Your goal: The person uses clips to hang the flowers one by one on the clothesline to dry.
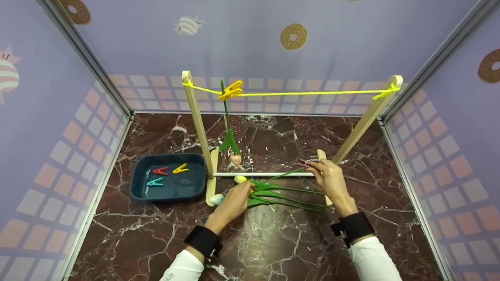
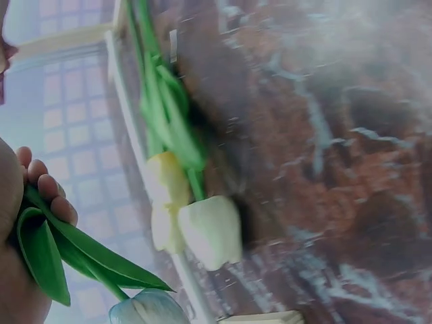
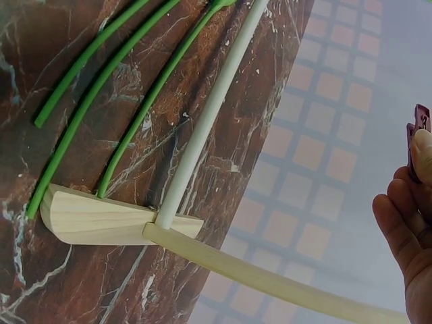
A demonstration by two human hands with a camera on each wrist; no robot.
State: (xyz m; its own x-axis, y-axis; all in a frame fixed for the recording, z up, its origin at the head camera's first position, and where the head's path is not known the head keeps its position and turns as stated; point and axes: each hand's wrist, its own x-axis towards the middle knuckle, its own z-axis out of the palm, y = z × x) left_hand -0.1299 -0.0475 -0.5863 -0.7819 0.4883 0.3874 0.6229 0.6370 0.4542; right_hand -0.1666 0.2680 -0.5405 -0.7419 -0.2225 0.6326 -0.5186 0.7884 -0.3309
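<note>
My left hand [image 1: 234, 201] grips a light blue tulip [image 2: 150, 308] by its stem and leaves, blossom toward the left. The tulip's green stem slants up to the right, its end close to the clothespin in the head view. My right hand [image 1: 331, 183] pinches a dark purple clothespin [image 3: 419, 135] between thumb and fingers. Below the left hand lie two yellow tulips [image 2: 167, 182] and a white tulip [image 2: 212, 231], their stems pointing right. A peach tulip [image 1: 235, 159] hangs blossom down from the yellow line [image 1: 304, 93], clipped by a yellow clothespin [image 1: 231, 91].
A wooden frame [image 1: 199, 128] with a white crossbar [image 1: 234, 175] carries the line between its posts. To its left stands a dark blue basin [image 1: 172, 193] holding red, yellow and teal clothespins. Patterned walls enclose the marbled floor on the left, right and back.
</note>
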